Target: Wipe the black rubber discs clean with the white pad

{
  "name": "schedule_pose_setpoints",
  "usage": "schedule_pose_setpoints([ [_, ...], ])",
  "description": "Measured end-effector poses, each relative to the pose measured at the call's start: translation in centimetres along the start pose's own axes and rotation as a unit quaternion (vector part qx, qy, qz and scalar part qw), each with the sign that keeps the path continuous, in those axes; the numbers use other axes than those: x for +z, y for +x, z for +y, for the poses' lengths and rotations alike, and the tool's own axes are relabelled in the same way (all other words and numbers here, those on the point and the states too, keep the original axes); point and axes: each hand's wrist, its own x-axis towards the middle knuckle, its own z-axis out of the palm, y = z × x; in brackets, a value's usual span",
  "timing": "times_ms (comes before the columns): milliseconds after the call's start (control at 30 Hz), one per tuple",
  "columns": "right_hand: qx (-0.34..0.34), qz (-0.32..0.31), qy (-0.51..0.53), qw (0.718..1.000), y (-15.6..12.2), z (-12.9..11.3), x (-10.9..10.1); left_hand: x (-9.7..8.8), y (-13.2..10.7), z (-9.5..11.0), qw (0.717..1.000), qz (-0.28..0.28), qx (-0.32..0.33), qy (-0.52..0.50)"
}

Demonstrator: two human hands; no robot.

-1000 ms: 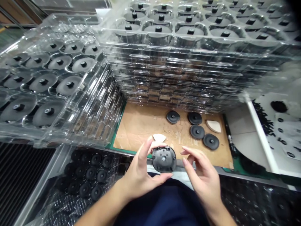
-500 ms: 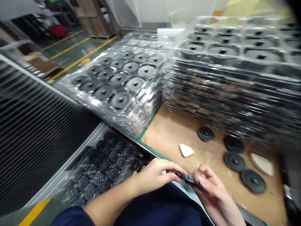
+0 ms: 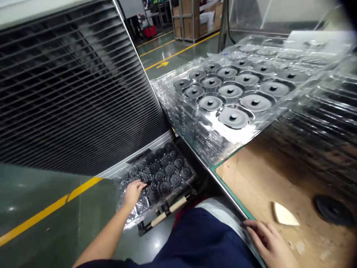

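My left hand reaches over a clear plastic tray low beside the table. Its fingers are pinched on a black disc, seen nearly edge-on and partly hidden. Round black discs with raised centres, such as one disc, fill the tray's right part; on the left, the pockets show a bare ribbed pattern. My right hand rests at the table's green edge, fingers loosely bent and apart, holding nothing. A pale, rounded triangular piece and a loose black disc lie on the tabletop beyond it.
A stack of clear trays with grey-black discs stands at the table's far corner. Another tray stack rises at right. A large black slatted panel stands on the left. A cart handle juts out below the low tray.
The view has swung left. Both hands were together at a black part over my lap; now the left has moved down to the low tray and the right has let go, at the table edge.
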Motion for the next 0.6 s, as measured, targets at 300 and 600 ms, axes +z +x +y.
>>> schedule_pose_setpoints([
  [300, -0.011, 0.012, -0.06, 0.998, 0.3, -2.5, -0.3, 4.8, 2.8, -4.1, 0.987, 0.145, 0.046, 0.047],
  [600, -0.054, 0.118, -0.069, 0.989, 0.2, -6.7, -4.0, 8.2, 1.4, 4.5, 0.936, 0.037, 0.346, -0.054],
])
